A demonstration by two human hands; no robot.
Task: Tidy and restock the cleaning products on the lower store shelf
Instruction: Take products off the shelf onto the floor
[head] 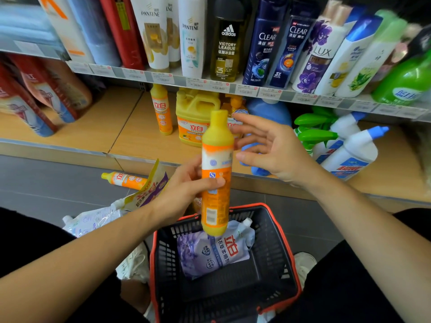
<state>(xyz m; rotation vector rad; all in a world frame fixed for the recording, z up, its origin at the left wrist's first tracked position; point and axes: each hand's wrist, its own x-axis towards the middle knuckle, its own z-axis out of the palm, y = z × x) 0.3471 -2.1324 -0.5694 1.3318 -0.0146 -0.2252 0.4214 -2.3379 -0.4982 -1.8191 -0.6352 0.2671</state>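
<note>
My left hand (184, 190) grips an upright yellow-and-orange dish soap bottle (217, 145) around its middle, above the black basket (286, 259) with a red rim. My right hand (272, 148) hovers just right of the bottle, fingers spread and holding nothing. On the lower wooden shelf (140, 138) stand a matching small orange bottle (162, 110) and a yellow jug (196, 115). A purple refill pouch (210, 252) lies in the basket.
Another orange bottle (124, 179) lies on the grey floor beside loose refill pouches (149, 190). A blue bottle (270, 113), green spray bottles (312, 129) and white toilet-cleaner bottles (349, 155) crowd the shelf's right. Red packs (35, 94) fill the left. Shampoo bottles line the upper shelf.
</note>
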